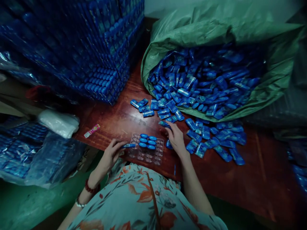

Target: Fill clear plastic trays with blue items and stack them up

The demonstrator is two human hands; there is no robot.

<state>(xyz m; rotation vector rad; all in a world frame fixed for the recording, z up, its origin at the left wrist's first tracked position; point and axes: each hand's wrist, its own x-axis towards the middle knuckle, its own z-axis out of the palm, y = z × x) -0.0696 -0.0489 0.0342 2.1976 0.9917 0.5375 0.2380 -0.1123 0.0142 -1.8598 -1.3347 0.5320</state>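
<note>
A clear plastic tray [146, 157] with rows of moulded pockets lies on the table in front of me, several blue oval containers [144, 140] standing in its middle pockets. At its left edge my left hand [112, 151] pinches a small blue container [129, 145] between thumb and fingers. Beyond the tray to the right, my right hand [175, 135] has its fingers closed on another blue container [164, 124], at the near edge of a loose heap. One more blue container [169, 144] lies beside the right wrist, partly hidden by it.
A large green sack [153, 54] lies open at the back right, spilling blue containers [187, 86] onto the wooden table [107, 123]. Tall stacks of filled trays [105, 48] rise at the back left. A pink-yellow wrapper [92, 131] and white plastic bag [59, 123] are at the left.
</note>
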